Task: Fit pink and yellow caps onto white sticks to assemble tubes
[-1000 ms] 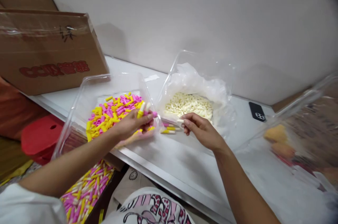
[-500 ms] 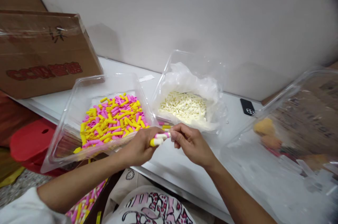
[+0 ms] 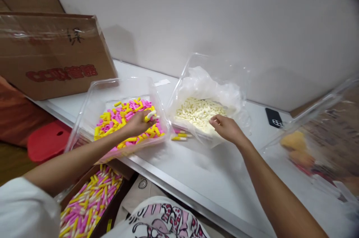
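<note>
My left hand (image 3: pixel 139 124) is over the left clear bin (image 3: pixel 92 97), closed around a few small tubes with white pieces (image 3: pixel 152 114) sticking out; at least one tube is yellow. Beneath it lie many pink and yellow plastic tubes (image 3: pixel 112 120). My right hand (image 3: pixel 224 127) is at the front of the right clear bin (image 3: pixel 193 60), its fingertips close together at the pale cream sticks (image 3: pixel 199 110). Whether those fingers pinch a stick I cannot make out. Between the bins, several filled tubes (image 3: pixel 179 138) rest on the white table (image 3: pixel 185 167).
A plastic bag (image 3: pixel 207 81) lines the right bin. Below the table edge is a box of filled tubes (image 3: pixel 89 200). A large cardboard box (image 3: pixel 61 54) stands at the left, near a red stool (image 3: pixel 46 140). A phone (image 3: pixel 273 117) and another clear container (image 3: pixel 316 144) are at the right.
My hands were together in front of the bins, working on a pink tube. They have parted: the left moved to the tube bin still holding pieces, the right to the cream sticks.
</note>
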`<state>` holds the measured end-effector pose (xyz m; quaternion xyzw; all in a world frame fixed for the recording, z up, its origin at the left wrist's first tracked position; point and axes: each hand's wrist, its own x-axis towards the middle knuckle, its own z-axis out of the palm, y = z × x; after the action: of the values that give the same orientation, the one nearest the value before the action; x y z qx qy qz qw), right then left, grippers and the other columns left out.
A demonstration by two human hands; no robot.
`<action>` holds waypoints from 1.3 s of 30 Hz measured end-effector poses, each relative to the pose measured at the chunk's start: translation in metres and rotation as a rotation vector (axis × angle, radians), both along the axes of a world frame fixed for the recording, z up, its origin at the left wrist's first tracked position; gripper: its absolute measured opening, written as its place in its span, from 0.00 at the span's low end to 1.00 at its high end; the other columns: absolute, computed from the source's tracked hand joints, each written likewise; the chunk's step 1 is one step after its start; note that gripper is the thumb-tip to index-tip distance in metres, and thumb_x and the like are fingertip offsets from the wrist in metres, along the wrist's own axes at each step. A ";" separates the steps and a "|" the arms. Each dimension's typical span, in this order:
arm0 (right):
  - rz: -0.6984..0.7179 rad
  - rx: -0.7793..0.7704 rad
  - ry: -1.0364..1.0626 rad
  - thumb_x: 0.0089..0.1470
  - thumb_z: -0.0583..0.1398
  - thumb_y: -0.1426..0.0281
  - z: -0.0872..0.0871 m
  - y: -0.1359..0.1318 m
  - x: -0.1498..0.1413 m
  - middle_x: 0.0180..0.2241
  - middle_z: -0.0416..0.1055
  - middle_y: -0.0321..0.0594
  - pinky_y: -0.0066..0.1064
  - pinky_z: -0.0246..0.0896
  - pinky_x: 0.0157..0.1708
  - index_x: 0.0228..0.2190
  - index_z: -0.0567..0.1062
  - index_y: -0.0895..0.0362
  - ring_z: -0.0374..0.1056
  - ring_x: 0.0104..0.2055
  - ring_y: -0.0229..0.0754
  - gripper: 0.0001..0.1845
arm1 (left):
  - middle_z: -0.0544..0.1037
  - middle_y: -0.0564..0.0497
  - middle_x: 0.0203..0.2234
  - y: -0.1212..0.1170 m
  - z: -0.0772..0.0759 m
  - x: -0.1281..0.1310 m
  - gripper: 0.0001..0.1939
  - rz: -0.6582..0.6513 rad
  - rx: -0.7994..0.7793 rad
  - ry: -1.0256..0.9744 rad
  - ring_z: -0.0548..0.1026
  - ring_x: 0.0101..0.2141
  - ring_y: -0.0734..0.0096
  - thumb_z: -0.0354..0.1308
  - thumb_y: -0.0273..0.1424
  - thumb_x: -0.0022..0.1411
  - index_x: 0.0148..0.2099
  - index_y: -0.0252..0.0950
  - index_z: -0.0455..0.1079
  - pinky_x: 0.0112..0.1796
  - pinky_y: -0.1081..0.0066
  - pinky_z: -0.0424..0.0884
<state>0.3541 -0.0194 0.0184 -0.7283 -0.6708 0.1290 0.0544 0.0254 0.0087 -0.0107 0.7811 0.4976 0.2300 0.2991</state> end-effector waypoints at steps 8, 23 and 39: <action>0.035 -0.261 -0.317 0.51 0.54 0.73 -0.037 0.038 0.020 0.40 0.74 0.52 0.31 0.56 0.31 0.34 0.75 0.61 0.69 0.41 0.50 0.12 | 0.75 0.50 0.24 0.035 -0.029 0.014 0.07 -0.193 -0.081 0.312 0.72 0.29 0.64 0.58 0.26 0.46 0.32 0.36 0.72 0.31 0.72 0.61; 0.123 -0.048 -0.156 0.51 0.54 0.75 -0.059 0.067 -0.021 0.35 0.74 0.54 0.30 0.57 0.35 0.32 0.73 0.63 0.69 0.40 0.48 0.08 | 0.62 0.58 0.17 0.015 0.011 -0.009 0.14 0.105 -0.376 -0.547 0.58 0.18 0.81 0.65 0.36 0.45 0.29 0.32 0.66 0.20 0.76 0.55; 0.210 0.312 0.877 0.53 0.57 0.67 -0.007 -0.072 -0.086 0.29 0.71 0.37 0.28 0.64 0.31 0.36 0.72 0.57 0.68 0.29 0.36 0.09 | 0.65 0.57 0.18 -0.061 0.003 0.077 0.16 -0.029 -0.536 -1.023 0.60 0.18 0.83 0.65 0.38 0.50 0.33 0.31 0.68 0.18 0.81 0.56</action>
<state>0.2677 -0.0913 0.0117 -0.5165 -0.6661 0.3267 0.4276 0.1020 -0.0527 -0.0072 0.4742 0.3199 0.4402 0.6922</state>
